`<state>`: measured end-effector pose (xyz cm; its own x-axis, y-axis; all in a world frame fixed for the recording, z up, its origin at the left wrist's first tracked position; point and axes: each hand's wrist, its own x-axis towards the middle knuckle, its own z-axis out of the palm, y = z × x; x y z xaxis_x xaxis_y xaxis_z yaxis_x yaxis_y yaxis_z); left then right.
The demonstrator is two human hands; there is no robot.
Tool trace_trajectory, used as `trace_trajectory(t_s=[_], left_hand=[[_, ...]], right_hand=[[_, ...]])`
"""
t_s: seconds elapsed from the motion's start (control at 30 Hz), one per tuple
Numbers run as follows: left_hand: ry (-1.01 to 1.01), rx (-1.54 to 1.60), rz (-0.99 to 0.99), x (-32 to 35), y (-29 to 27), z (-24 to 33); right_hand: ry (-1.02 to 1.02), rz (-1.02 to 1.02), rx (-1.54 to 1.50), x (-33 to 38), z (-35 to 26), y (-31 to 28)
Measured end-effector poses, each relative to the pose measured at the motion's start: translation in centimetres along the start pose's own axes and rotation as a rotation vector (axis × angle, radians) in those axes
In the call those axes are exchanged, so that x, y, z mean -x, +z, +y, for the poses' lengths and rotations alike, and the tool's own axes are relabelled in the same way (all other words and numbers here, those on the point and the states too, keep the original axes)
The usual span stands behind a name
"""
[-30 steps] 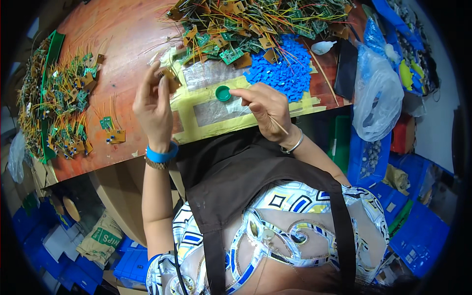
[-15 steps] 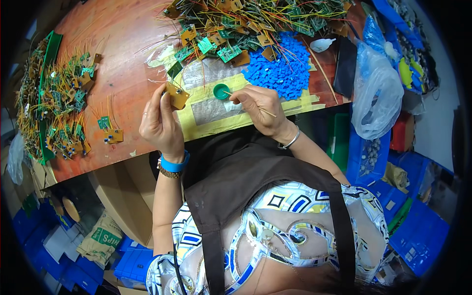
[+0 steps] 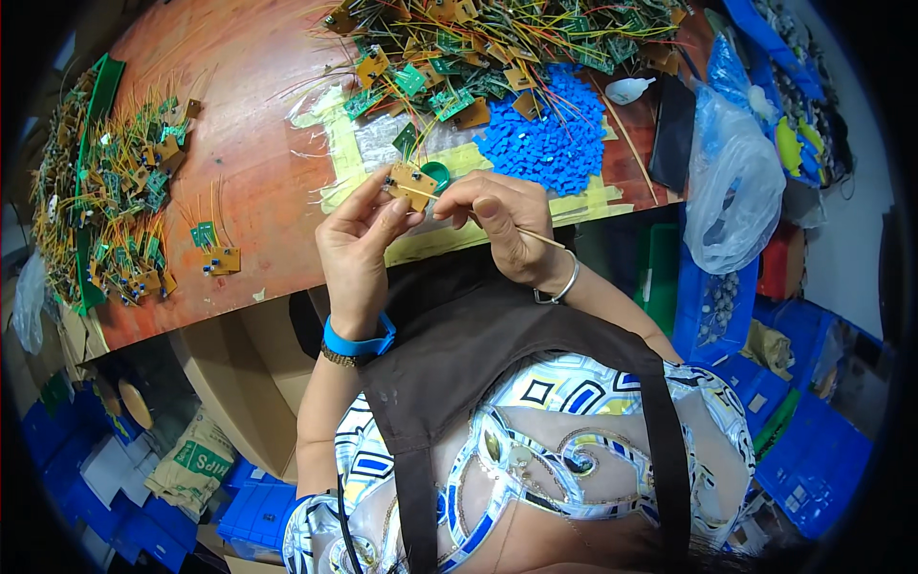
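Note:
My left hand (image 3: 361, 239) pinches a small tan circuit board (image 3: 409, 184) by its lower left edge. A green board (image 3: 406, 141) lies just beyond it, perhaps joined by wires. In my right hand (image 3: 507, 218) is a thin wooden stick (image 3: 541, 236), its tip laid against the face of the tan board. Partly hidden behind the board and my fingers, a small green cap (image 3: 436, 173) sits on the taped table surface. Past my right hand spreads a heap of small blue plastic pieces (image 3: 545, 139).
Wired circuit boards pile up at the far side (image 3: 497, 48), with another cluster (image 3: 139, 201) at the left beside a green divider (image 3: 96, 124). One wired tan board (image 3: 222, 260) lies apart. A white bottle (image 3: 626, 90), a dark flat object (image 3: 672, 134) and a plastic bag (image 3: 732, 182) are at the right.
My left hand has moved right with the tan board, nearer the cap. The stick's tip has left the cap and now meets the board.

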<state>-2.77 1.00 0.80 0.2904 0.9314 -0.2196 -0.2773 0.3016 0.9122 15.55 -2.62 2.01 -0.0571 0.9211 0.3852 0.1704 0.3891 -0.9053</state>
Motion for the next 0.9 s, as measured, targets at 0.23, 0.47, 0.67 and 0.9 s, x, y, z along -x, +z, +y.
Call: trace_trajectory(t_s=[0.23,0.47,0.67,0.9], left_hand=[[0.014,-0.018,-0.014,0.4,0.1,0.0],[0.047,-0.006,-0.002,0.2,0.2,-0.1],[0.089,-0.034,0.031,0.3,0.1,0.2],[0.109,-0.047,0.057,0.3,0.0,-0.1]], right_hand=[[0.023,0.001,0.024,0.2,0.4,0.3],[-0.157,0.009,0.176,0.1,0.4,0.3],[-0.16,-0.035,0.246,0.1,-0.8,-0.7],[-0.173,0.173,0.987,-1.5,4.3,-2.3]])
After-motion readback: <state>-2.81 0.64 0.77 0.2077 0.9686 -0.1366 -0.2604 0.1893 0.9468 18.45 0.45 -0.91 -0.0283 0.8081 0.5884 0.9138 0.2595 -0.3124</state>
